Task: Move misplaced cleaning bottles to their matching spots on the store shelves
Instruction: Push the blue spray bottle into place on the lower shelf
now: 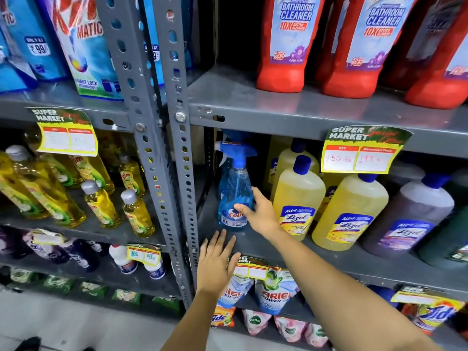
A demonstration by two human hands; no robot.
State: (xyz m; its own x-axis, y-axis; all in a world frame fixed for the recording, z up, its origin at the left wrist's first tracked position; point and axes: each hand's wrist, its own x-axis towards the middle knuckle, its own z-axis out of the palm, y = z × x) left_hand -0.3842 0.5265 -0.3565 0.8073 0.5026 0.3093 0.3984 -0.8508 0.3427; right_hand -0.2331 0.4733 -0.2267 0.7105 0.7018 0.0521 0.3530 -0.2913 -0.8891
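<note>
Blue spray bottle [234, 196] upright on grey shelf [329, 259], left of yellow bottles [298, 196]. Right hand [257, 211] touches its lower side, fingers spread, grip not closed. Left hand [217, 264] flat on shelf edge, grip open, empty.

Bright, even store light from above. Soft glare on the grey shelf [304, 102] top; deep shadow in the recess behind the red bottles [281, 44]. Wide-angle bending tilts the edges. Detergent packs [63, 41] far left look slightly blurred.
</note>
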